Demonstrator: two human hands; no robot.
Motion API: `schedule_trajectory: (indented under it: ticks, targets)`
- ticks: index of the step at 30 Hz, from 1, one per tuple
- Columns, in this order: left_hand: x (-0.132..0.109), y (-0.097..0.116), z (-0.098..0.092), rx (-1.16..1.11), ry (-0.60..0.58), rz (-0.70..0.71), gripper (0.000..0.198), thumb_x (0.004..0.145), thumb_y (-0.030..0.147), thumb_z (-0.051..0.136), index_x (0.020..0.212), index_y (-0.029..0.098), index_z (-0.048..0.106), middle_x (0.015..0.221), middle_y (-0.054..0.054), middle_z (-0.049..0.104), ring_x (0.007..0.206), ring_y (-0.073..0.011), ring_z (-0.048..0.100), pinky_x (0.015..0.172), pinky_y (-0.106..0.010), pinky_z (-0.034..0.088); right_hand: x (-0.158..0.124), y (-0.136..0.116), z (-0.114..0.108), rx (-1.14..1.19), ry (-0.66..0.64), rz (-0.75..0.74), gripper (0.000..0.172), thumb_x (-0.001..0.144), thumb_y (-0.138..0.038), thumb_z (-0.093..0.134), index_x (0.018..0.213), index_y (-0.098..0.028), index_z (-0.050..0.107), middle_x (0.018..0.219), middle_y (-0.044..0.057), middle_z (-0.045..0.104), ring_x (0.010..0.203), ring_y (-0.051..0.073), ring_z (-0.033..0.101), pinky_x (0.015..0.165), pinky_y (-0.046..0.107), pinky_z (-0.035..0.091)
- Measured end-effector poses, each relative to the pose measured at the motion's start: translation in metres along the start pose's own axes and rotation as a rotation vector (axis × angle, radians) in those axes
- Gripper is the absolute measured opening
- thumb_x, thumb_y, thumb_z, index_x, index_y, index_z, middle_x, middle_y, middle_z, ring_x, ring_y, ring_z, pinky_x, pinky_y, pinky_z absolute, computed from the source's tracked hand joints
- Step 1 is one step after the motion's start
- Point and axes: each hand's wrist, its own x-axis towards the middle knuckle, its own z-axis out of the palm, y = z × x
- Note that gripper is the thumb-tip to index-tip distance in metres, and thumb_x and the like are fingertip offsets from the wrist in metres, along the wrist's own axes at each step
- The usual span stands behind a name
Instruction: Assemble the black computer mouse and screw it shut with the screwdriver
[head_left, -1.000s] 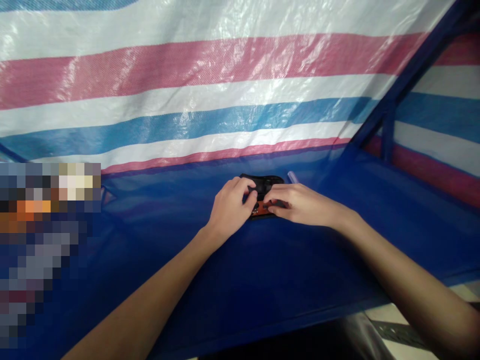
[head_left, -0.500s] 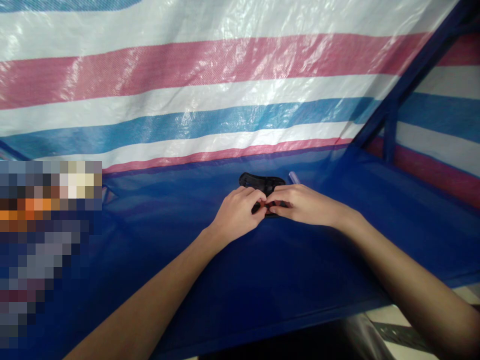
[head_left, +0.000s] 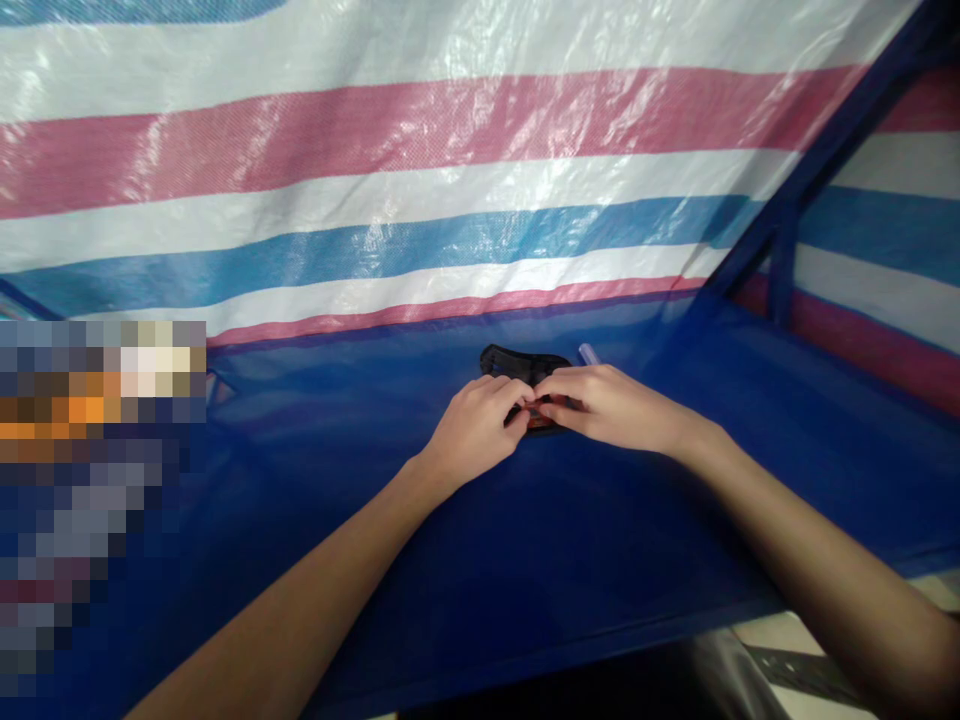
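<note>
A black case [head_left: 525, 362] lies opened on the blue surface [head_left: 450, 560], its raised part behind my fingers. My left hand [head_left: 486, 422] is at the left side of the case, thumb and fingers bent together around something small. From the right, my right hand [head_left: 607, 402] reaches in, its fingertips meeting those of the left over the case. Something reddish-brown and dark shows between and below the fingertips, too small and covered to name. Just behind my right hand a pale, translucent stick-like object [head_left: 589, 353] rests on the surface.
Striped red, white and blue sheeting [head_left: 420, 120] hangs behind the blue surface. A dark blue frame bar [head_left: 825, 130] slopes down at the right, with an upright [head_left: 781, 265] beside it. The left edge is pixelated.
My right thumb has lifted slightly, and more of the reddish-brown thing shows under the fingertips. Otherwise both hands and the case are nearly where they were.
</note>
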Motion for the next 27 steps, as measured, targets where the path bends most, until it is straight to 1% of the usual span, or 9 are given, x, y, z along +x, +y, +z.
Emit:
schedule_trajectory:
  ticks: [2, 6, 8, 11, 13, 18, 22, 24, 27]
  targets:
    - [0.0, -0.0002, -0.0004, -0.009, 0.012, 0.014, 0.01, 0.081, 0.014, 0.054, 0.087, 0.021, 0.059, 0.087, -0.001, 0.067, 0.081, -0.0162, 0.061, 0.076, -0.03, 0.047, 0.0, 0.0, 0.0005, -0.009, -0.005, 0.006, 0.017, 0.089, -0.021, 0.048, 0.09, -0.019, 0.064, 0.084, 0.003, 0.066, 0.076, 0.016, 0.061, 0.083, 0.036, 0.038]
    - [0.0002, 0.0003, -0.0014, -0.025, 0.039, 0.022, 0.008, 0.083, 0.016, 0.054, 0.087, 0.021, 0.059, 0.087, 0.0, 0.067, 0.082, -0.016, 0.061, 0.076, -0.029, 0.047, 0.0003, 0.0003, 0.0016, -0.002, -0.02, 0.015, 0.016, 0.088, -0.023, 0.048, 0.086, -0.019, 0.063, 0.083, 0.003, 0.065, 0.074, 0.016, 0.06, 0.081, 0.037, 0.039]
    - [0.0003, 0.0014, -0.0023, -0.029, 0.055, 0.021, 0.007, 0.084, 0.017, 0.053, 0.086, 0.021, 0.059, 0.086, 0.0, 0.067, 0.082, -0.0157, 0.061, 0.077, -0.029, 0.047, 0.0, 0.0, 0.0011, 0.0, -0.005, 0.014, 0.015, 0.089, -0.024, 0.048, 0.086, -0.019, 0.062, 0.084, 0.003, 0.065, 0.076, 0.016, 0.061, 0.086, 0.04, 0.038]
    - [0.0006, 0.0034, -0.0038, -0.04, 0.089, 0.025, 0.007, 0.084, 0.018, 0.054, 0.087, 0.021, 0.06, 0.086, 0.0, 0.068, 0.083, -0.0152, 0.061, 0.077, -0.028, 0.047, -0.0014, -0.0012, -0.0007, 0.008, 0.034, 0.013, 0.014, 0.089, -0.026, 0.049, 0.09, -0.021, 0.062, 0.089, 0.002, 0.064, 0.081, 0.017, 0.062, 0.095, 0.046, 0.032]
    - [0.0007, 0.0043, -0.0046, -0.046, 0.111, 0.019, 0.008, 0.084, 0.018, 0.055, 0.088, 0.022, 0.06, 0.086, 0.0, 0.068, 0.083, -0.0148, 0.061, 0.078, -0.028, 0.047, -0.0024, -0.0018, -0.002, 0.028, 0.044, 0.014, 0.016, 0.089, -0.029, 0.05, 0.094, -0.023, 0.063, 0.091, 0.002, 0.064, 0.085, 0.018, 0.062, 0.097, 0.048, 0.03]
    - [0.0008, 0.0043, -0.0061, -0.079, 0.142, -0.03, 0.006, 0.085, 0.021, 0.055, 0.088, 0.022, 0.06, 0.087, 0.001, 0.068, 0.083, -0.0142, 0.061, 0.079, -0.028, 0.047, -0.0028, -0.002, -0.0029, 0.047, 0.016, 0.015, 0.019, 0.087, -0.033, 0.053, 0.1, -0.026, 0.063, 0.098, 0.003, 0.062, 0.089, 0.019, 0.062, 0.098, 0.048, 0.029]
    - [0.001, 0.0053, -0.007, -0.134, 0.142, -0.045, 0.005, 0.084, 0.021, 0.056, 0.088, 0.021, 0.061, 0.087, 0.001, 0.068, 0.083, -0.0135, 0.062, 0.079, -0.027, 0.047, -0.0023, -0.0029, -0.0027, 0.047, 0.011, 0.011, 0.019, 0.087, -0.033, 0.053, 0.101, -0.024, 0.062, 0.102, 0.004, 0.06, 0.09, 0.018, 0.061, 0.096, 0.044, 0.033]
    - [0.001, 0.0059, -0.007, -0.153, 0.139, -0.037, 0.005, 0.084, 0.02, 0.057, 0.087, 0.021, 0.061, 0.088, 0.001, 0.068, 0.083, -0.0132, 0.062, 0.079, -0.027, 0.047, -0.0023, -0.0035, -0.0025, 0.047, 0.018, 0.001, 0.018, 0.087, -0.033, 0.053, 0.1, -0.023, 0.061, 0.101, 0.004, 0.06, 0.089, 0.018, 0.061, 0.095, 0.043, 0.033]
    - [0.0008, 0.0061, -0.0067, -0.17, 0.142, -0.036, 0.006, 0.084, 0.02, 0.056, 0.088, 0.022, 0.061, 0.088, 0.001, 0.068, 0.084, -0.0134, 0.062, 0.079, -0.027, 0.047, -0.0021, -0.0036, -0.0021, 0.039, 0.019, -0.003, 0.016, 0.088, -0.033, 0.052, 0.097, -0.022, 0.06, 0.091, 0.002, 0.061, 0.081, 0.016, 0.06, 0.094, 0.042, 0.033]
